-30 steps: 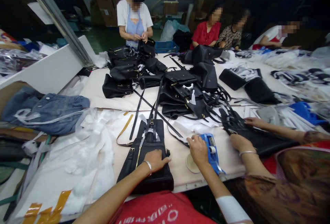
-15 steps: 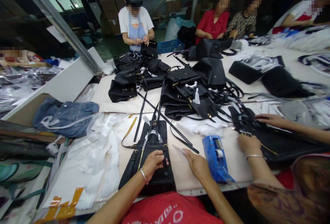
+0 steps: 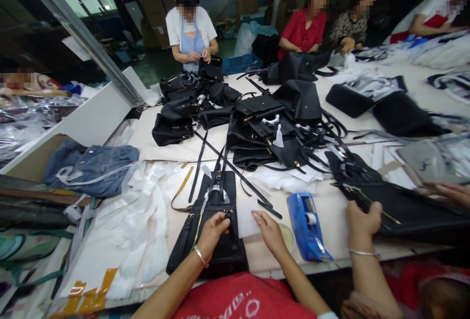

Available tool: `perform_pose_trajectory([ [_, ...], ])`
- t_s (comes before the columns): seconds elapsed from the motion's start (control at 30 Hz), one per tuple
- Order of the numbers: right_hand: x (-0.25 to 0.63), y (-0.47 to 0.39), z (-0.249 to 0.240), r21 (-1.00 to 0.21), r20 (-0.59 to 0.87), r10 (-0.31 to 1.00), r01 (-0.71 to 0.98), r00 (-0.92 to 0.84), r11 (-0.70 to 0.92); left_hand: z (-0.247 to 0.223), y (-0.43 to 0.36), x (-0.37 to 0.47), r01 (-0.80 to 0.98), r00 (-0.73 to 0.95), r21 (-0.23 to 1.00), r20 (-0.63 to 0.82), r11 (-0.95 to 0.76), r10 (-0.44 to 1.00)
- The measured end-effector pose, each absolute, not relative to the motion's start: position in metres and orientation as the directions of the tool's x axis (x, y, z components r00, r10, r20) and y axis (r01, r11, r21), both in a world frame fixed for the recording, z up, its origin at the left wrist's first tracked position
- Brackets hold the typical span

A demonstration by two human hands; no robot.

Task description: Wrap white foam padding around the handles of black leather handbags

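Note:
A black leather bag [image 3: 209, 201] with a gold zipper lies on the table right in front of me, its straps stretching away from me. On its right side, my left hand [image 3: 213, 233] pinches a short black strap with a small buckle [image 3: 228, 215]. My right hand [image 3: 270, 231] holds a thin white sheet of paper [image 3: 246, 220] by its edge, just beside the bag. To the right of that hand stands a blue tape dispenser [image 3: 306, 226]. A pale round disc [image 3: 287, 237] lies partly hidden behind my right wrist.
Black bags [image 3: 268, 128] are heaped further back. White wrapping sheets [image 3: 132, 231] and a blue denim bag [image 3: 91, 167] lie to the left. At right, a co-worker's hand [image 3: 363, 218] grips another black bag [image 3: 407, 206]. Several people work across the table.
My right hand has shifted left a little and the paper now faces me flat. My left fingers have closed on the buckled strap. The co-worker's hands at right have moved along their bag.

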State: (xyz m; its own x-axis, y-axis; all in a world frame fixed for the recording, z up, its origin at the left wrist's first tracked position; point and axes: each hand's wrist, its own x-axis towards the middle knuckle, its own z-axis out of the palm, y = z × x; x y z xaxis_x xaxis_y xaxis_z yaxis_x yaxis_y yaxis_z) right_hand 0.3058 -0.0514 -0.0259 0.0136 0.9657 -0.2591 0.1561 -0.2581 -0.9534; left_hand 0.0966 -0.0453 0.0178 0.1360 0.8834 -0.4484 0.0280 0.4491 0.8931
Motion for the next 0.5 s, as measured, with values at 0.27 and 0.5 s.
perform_pose_trajectory([
  [0.27,0.265,-0.056,-0.026,-0.862,-0.401,0.889,-0.238,-0.221,-0.448,0.009,-0.033,0.097,0.243,0.126,0.95,-0.234,0.198,0.964],
  [0.5,0.261,-0.063,-0.015,-0.769,-0.374,0.861,-0.404,-0.344,-0.496,-0.004,-0.027,0.097,0.199,0.132,0.963,-0.21,0.181,0.969],
])
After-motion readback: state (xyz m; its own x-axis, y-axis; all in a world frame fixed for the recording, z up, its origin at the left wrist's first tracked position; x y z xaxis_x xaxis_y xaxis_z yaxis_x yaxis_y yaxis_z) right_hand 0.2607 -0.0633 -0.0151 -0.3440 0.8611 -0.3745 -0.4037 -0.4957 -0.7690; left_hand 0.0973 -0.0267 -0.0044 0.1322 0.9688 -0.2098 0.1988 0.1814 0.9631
